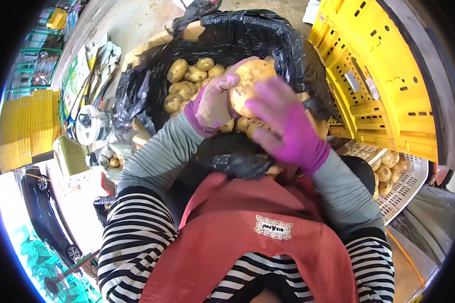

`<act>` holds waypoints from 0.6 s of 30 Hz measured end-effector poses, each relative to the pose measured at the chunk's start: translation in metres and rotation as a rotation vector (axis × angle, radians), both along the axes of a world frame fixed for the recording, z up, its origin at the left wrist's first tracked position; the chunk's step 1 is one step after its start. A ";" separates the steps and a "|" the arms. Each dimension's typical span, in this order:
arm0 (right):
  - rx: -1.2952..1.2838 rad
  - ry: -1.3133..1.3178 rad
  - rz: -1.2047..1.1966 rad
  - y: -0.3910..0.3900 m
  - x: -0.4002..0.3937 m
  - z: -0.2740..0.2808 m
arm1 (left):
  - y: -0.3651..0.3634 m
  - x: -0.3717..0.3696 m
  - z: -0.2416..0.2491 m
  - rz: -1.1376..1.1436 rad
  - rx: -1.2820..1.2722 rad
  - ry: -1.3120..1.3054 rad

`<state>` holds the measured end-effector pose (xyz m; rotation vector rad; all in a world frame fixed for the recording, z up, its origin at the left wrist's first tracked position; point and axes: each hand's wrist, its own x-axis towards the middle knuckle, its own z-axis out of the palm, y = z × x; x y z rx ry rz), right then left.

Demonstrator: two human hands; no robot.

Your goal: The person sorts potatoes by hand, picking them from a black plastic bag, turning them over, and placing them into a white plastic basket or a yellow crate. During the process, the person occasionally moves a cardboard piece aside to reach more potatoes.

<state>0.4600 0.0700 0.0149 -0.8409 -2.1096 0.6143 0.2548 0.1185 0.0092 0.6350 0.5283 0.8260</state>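
A large yellow-brown potato (248, 85) is gripped in my left hand (213, 105), which wears a pink and grey work glove. My right hand (288, 123), in a purple glove, is at the potato's right side. Its fingers are stretched out and apart, smeared by motion, and overlap the potato's edge. Below both hands sits a box lined with a black plastic bag (227, 48). Several more potatoes (181, 91) lie inside it, partly hidden behind my hands.
A yellow slotted crate (397, 76) stands at the right. Below it, a white plastic basket (402, 194) contains potatoes (387, 171). On the left are stacked yellow crates (28, 126), a clear plastic tub (91, 123) and flattened bags (103, 63). A dark car (48, 214) is parked beyond.
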 end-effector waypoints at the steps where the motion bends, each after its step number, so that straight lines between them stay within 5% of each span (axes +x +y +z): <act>1: -0.134 0.125 -0.092 0.003 0.001 -0.009 | -0.009 -0.003 0.004 -0.009 -0.013 -0.034; 3: -0.253 0.135 -0.193 0.011 0.013 -0.016 | -0.028 -0.010 0.009 -0.019 -0.043 -0.105; 6: -0.002 0.101 0.072 -0.010 0.005 -0.004 | -0.046 -0.008 0.018 0.040 -0.116 0.120; 10: -0.063 0.093 0.017 -0.015 0.000 -0.018 | -0.064 -0.013 0.028 0.108 0.211 0.622; 13: 0.004 0.108 -0.087 -0.018 -0.002 -0.020 | -0.078 0.007 0.014 0.424 0.495 0.649; 18: -0.038 0.104 -0.007 -0.024 -0.003 -0.008 | -0.077 0.008 0.002 0.557 0.523 0.636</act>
